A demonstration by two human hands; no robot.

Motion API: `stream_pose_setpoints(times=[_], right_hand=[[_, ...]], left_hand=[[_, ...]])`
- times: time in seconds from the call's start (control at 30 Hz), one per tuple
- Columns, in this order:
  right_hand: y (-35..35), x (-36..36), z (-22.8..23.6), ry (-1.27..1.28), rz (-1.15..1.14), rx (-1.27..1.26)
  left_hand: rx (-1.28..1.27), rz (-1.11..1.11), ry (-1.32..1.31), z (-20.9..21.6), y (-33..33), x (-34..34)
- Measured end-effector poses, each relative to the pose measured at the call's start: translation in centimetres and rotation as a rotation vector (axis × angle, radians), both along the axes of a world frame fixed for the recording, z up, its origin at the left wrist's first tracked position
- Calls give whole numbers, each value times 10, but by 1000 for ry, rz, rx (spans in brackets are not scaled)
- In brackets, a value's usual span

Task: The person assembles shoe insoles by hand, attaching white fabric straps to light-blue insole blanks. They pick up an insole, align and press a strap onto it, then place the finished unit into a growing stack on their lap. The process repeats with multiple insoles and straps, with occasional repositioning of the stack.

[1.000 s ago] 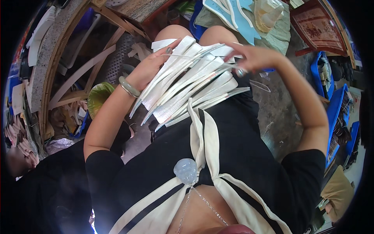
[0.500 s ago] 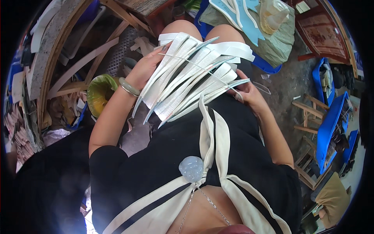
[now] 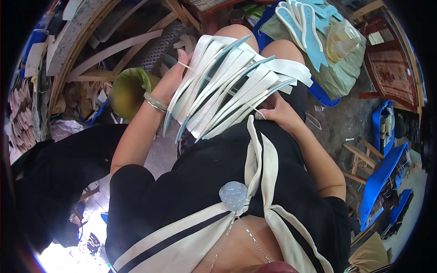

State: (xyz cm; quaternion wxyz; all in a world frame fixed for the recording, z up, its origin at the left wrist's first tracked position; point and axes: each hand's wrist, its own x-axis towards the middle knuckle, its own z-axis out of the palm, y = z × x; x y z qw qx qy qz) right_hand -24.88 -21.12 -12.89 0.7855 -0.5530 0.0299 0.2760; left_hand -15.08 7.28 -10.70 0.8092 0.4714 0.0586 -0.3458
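A bundle of long, curved white pieces (image 3: 223,77) with pale blue edges lies across my lap, in several stacked layers. My left hand (image 3: 173,77) is closed round its left side, thumb up, and its other fingers are hidden behind the pieces. On the right, my right hand (image 3: 278,111) grips the bundle's lower edge, fingers partly hidden under it. A thin white band (image 3: 256,110) shows beside my right thumb and again near my left thumb. Between them it is mostly hidden among the pieces. Wide white strips (image 3: 291,69) stick out at the far right of the bundle.
Pale blue and white cut pieces (image 3: 302,25) lie on a greenish sheet (image 3: 339,75) beyond my knees, beside a clear plastic container (image 3: 341,43). A green-lined bin (image 3: 129,93) stands at left. Blue trays (image 3: 380,177) and a wooden stool (image 3: 359,159) are at right.
The band crossed over the top of the bundle before; now it sits down among the pieces. My right hand has turned, its thumb now showing at the lower edge. The view has shifted.
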Motion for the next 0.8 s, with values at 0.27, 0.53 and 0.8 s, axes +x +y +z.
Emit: stream_pose_setpoints(times=[0.27, 0.53, 0.8], right_hand=[[12, 11, -3, -46, -39, -15], [13, 46, -24, -318, 106, -188], [49, 101, -11, -263, -265, -334]], left_hand=[[103, 53, -110, -4, 4, 3], [333, -253, -278, -33, 36, 36], [189, -541, -146, 47, 0, 117]])
